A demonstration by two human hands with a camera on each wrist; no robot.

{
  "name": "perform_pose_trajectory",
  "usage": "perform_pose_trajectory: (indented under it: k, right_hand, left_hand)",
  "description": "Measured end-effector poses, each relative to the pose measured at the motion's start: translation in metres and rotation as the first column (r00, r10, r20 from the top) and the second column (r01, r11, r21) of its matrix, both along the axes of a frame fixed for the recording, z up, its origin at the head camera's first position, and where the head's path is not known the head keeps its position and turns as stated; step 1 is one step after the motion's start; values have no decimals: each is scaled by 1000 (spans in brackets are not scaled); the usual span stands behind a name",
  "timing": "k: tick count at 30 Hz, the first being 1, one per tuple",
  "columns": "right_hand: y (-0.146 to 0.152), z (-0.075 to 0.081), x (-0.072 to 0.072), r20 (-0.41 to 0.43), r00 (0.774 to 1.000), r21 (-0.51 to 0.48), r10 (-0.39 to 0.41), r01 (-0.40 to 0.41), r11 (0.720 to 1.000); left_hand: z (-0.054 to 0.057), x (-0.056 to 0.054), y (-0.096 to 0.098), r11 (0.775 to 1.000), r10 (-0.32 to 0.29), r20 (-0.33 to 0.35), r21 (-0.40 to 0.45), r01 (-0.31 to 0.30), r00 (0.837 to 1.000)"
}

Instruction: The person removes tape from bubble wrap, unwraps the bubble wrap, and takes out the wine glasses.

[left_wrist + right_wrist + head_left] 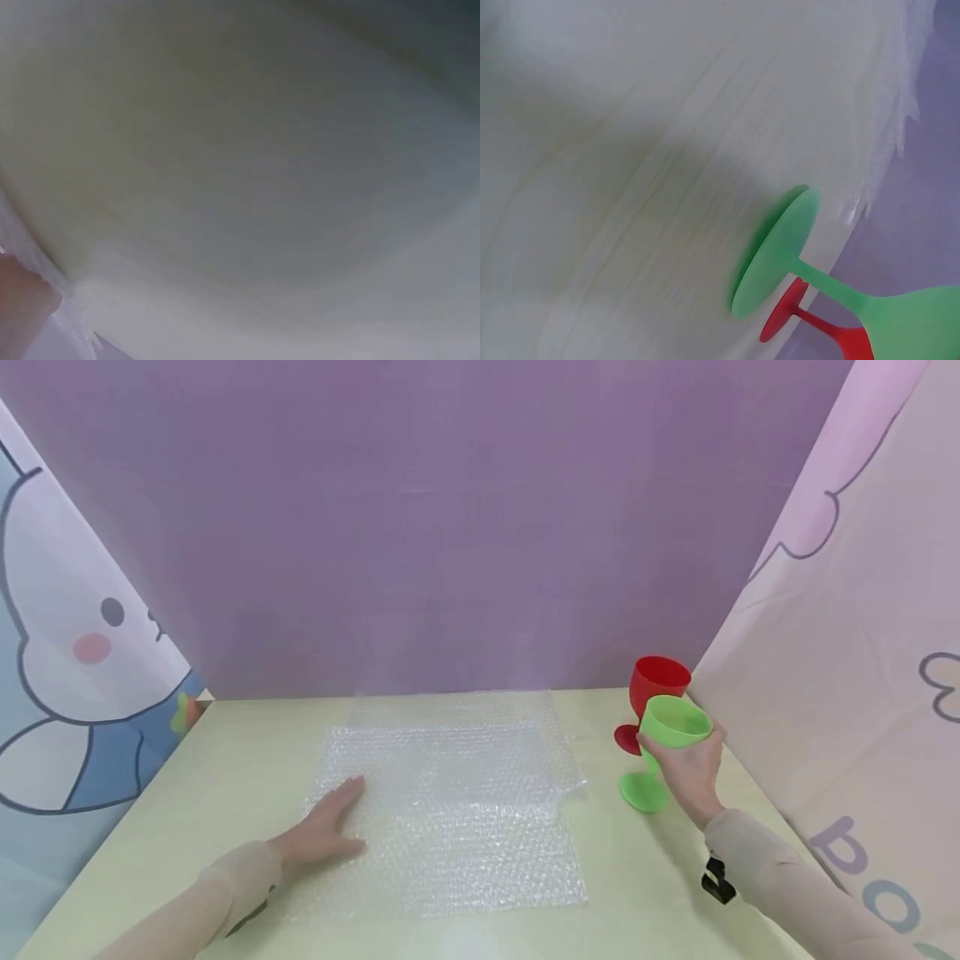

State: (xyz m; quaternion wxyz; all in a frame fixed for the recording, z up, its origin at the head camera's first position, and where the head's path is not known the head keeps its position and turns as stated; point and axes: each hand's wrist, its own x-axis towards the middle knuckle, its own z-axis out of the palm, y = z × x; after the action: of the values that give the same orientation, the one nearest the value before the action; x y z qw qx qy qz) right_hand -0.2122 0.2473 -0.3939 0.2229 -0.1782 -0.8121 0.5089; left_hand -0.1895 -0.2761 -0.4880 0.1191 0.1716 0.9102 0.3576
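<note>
In the head view my right hand (692, 770) grips the bowl of a green plastic goblet (667, 727), thumb on its left side. The goblet's round foot (778, 251) shows in the right wrist view, tilted and close over the table. Just behind it stands a red goblet (649, 689), partly covered by the green one. My left hand (321, 832) rests with spread fingers on the left edge of a sheet of bubble wrap (480, 827). In the left wrist view only a bit of the hand (26, 307) shows at the lower left corner.
The bubble wrap lies in overlapping layers on the pale yellow table (225, 760), its back edge near the purple back wall (450, 527). Printed cloth panels stand left (67, 693) and right (847, 652), the right one close beside the goblets.
</note>
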Motion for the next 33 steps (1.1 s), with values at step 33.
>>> perform_pose_trajectory:
  k: [33]
  right_hand:
    - [20,-10,-12,-45,999,-12,-18,18,1000]
  left_hand:
    - [7,5,4,999,-16,-12,-31,16,1000]
